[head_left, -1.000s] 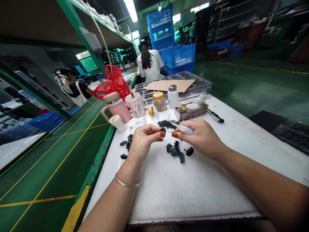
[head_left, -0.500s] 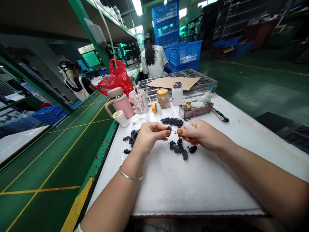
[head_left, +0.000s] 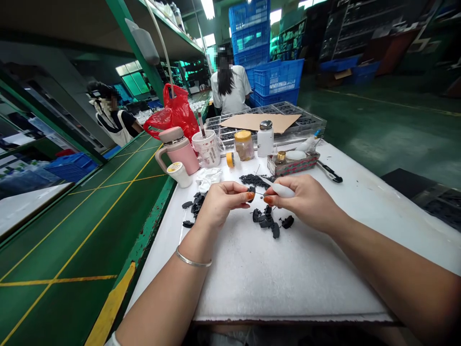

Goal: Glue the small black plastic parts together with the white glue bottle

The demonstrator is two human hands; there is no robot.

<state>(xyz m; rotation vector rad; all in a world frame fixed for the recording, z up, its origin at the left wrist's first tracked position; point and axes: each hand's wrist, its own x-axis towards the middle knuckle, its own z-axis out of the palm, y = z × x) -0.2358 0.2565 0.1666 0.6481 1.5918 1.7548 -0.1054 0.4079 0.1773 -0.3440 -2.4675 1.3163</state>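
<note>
My left hand (head_left: 226,202) pinches a small black plastic part (head_left: 251,192) between thumb and fingertips. My right hand (head_left: 300,197) is closed around a white squeeze bottle (head_left: 283,190) whose narrow nozzle points up and left over the table. A thin dark rod (head_left: 259,194) spans the small gap between the two hands; its right end meets my right fingertips. Just below lie several loose black plastic parts (head_left: 266,220). Beyond my hands is a heap of tiny black pieces (head_left: 254,179). More black parts (head_left: 197,204) lie left of my left hand, partly hidden by it.
On the white tabletop (head_left: 288,278) stand a pink mug (head_left: 182,156), a patterned cup (head_left: 207,150), a yellow-lidded jar (head_left: 244,146), a white bottle (head_left: 265,140) and a small box (head_left: 297,164). A box cutter (head_left: 329,171) lies right. A green belt (head_left: 90,216) runs left; two people sit beyond.
The white bottle in my right hand has tilted, its nozzle swinging left and lower, and more of its body shows. My left hand still pinches the black part in nearly the same place.
</note>
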